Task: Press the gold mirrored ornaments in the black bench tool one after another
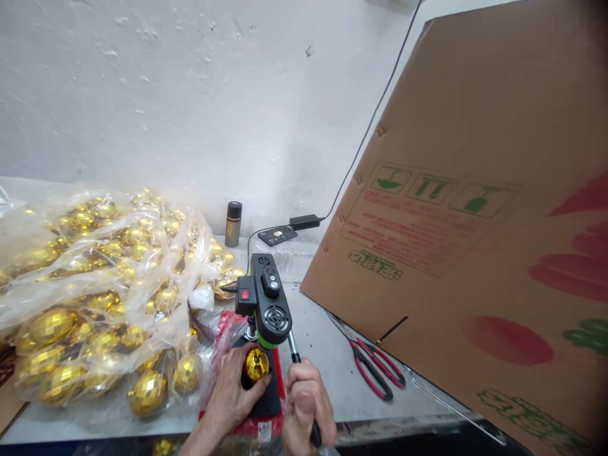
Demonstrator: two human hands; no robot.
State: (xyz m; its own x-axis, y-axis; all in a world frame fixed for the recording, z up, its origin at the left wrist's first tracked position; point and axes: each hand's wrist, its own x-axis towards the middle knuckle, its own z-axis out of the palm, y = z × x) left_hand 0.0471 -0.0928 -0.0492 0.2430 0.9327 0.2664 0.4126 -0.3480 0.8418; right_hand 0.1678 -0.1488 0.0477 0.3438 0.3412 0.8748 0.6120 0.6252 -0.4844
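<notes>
A small bench drill press [270, 297], black with a red switch, stands on the table on a dark base with red sheeting beneath. My left hand [232, 389] is closed around a shiny gold faceted ball [257, 365] under the drill head, thumb and fingers on its sides. My right hand [308, 402] grips the black-handled feed lever [295, 354] on the machine's right side. The drill head hides the bit, so I cannot tell whether it touches the ball.
Clear plastic bags of gold faceted balls [147, 392] fill the left. Red-handled scissors [377, 367] lie to the right, before a large cardboard box [427, 240]. Behind the machine are a dark-capped bottle [233, 225], a power adapter [304, 221] and a flat black device [278, 235].
</notes>
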